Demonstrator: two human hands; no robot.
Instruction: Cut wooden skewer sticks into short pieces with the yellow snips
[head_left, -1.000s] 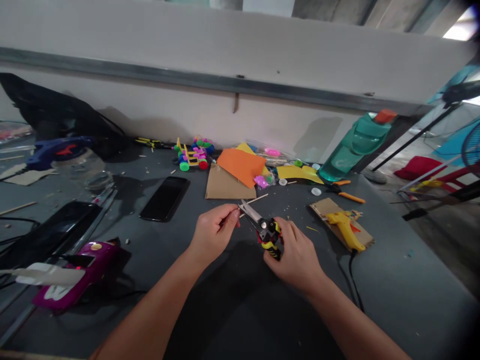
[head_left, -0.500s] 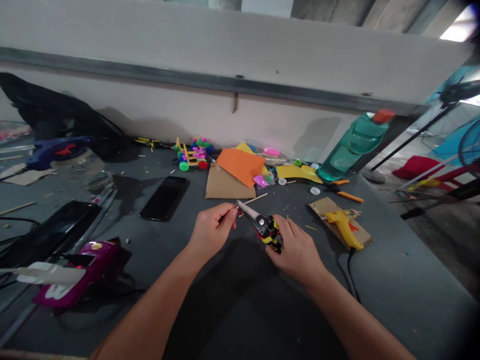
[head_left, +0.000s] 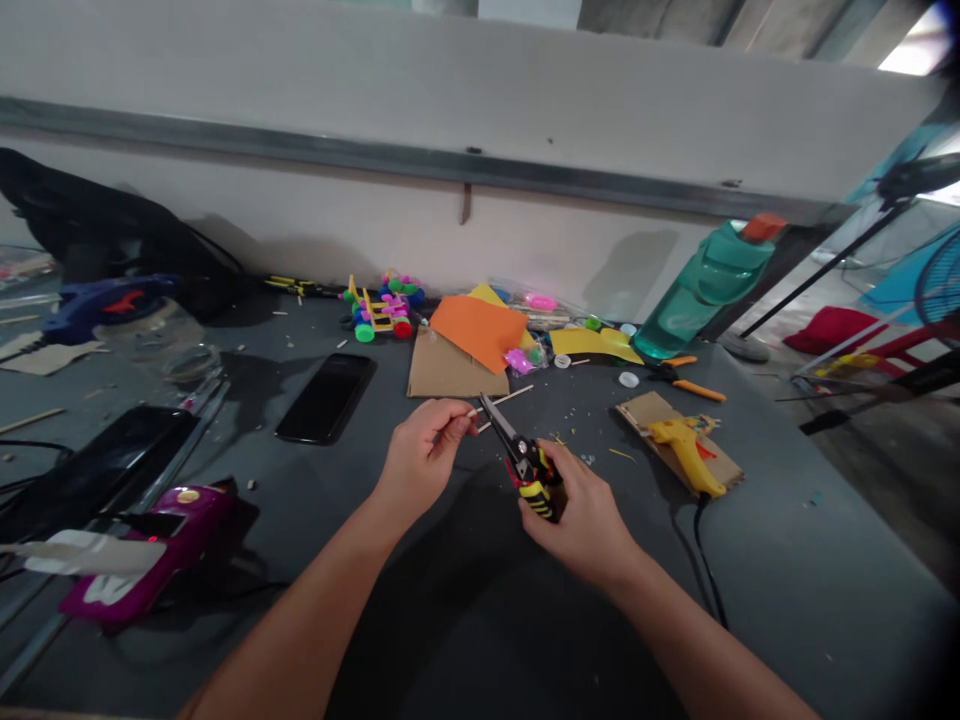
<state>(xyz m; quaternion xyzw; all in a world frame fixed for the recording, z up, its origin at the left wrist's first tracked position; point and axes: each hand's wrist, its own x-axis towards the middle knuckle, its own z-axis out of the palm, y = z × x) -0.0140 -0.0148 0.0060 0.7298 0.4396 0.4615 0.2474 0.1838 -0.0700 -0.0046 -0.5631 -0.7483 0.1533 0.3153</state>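
Between thumb and fingers, my left hand (head_left: 421,452) pinches a thin pale wooden stick (head_left: 474,412), of which only a short end shows. My right hand (head_left: 581,505) is wrapped round the black and yellow handles of a pair of snips (head_left: 529,462). Their blades point up and to the left, with the tips beside the end of the stick; whether they touch it I cannot tell. Another thin stick (head_left: 516,393) lies on the table just behind the blades.
Cardboard (head_left: 450,370) with orange paper (head_left: 480,330) lies behind my hands. A phone (head_left: 327,398) and a purple power adapter (head_left: 154,560) are to the left. Rightward are a yellow glue gun (head_left: 686,452), orange-handled pliers (head_left: 697,388) and a teal bottle (head_left: 697,295).
The snips have turned more upright, and my right hand has shifted slightly left and down. More of the stick shows at my left fingertips.
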